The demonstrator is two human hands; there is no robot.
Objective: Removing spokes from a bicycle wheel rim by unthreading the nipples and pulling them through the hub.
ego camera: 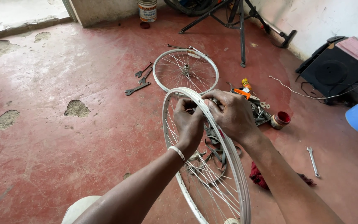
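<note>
A silver spoked bicycle wheel rim point(240, 182) stands upright, edge-on in front of me, running from the bottom of the view up to my hands. My left hand point(188, 123) reaches inside the rim among the spokes, fingers pinched near the top arc. My right hand point(231, 113) wraps over the rim's outer edge at the top, fingers pressed against the channel. A bead bracelet sits on my left wrist. What my fingertips pinch is too small to tell.
A second spoked wheel point(185, 70) lies flat on the red concrete floor beyond. Wrenches point(139, 81) lie to its left, another spanner point(313, 161) at right. A small red tin point(280, 120), red rag point(258, 176), black stand point(242, 25), paint can point(147, 10) and black speaker point(332, 66) surround.
</note>
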